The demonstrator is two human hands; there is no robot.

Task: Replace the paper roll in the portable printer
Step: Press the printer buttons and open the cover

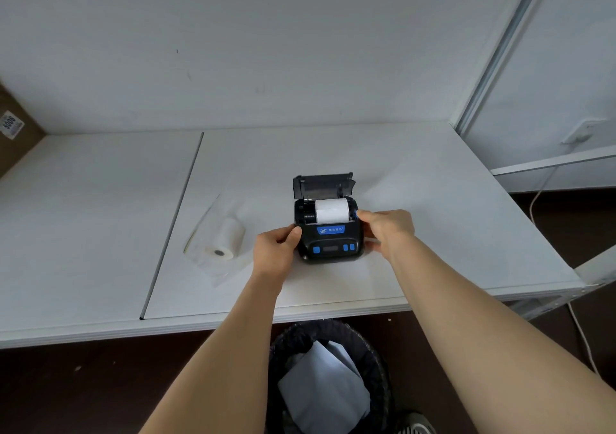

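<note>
Portable printer (330, 233), black with blue buttons, sits on the white table (433, 233) near the front edge, roughly centre. Its lid (322, 185) is flipped up and back, standing open. Paper roll (332, 210), white, sits in the open compartment, lying across it.

Left hand (276, 250) grips the printer's left side, thumb on the top front corner, fingers wrapped down around the edge; a snug hold on the body. Right hand (388, 228) is at the printer's right side, fingertips touching the upper right corner by a small blue part; fingers loosely curled. Cannot tell whether it is pressing or only resting there.

Second paper roll (225, 242) lies on its side on the table, left of the printer and apart from it, core end facing the front, inside a clear plastic wrapper (213, 267).

Below the table edge stands a bin (333, 377) with a black liner, light paper scraps inside. Cardboard box (13, 133) with a label at far left. White cable (546, 183) hangs at the right.
</note>
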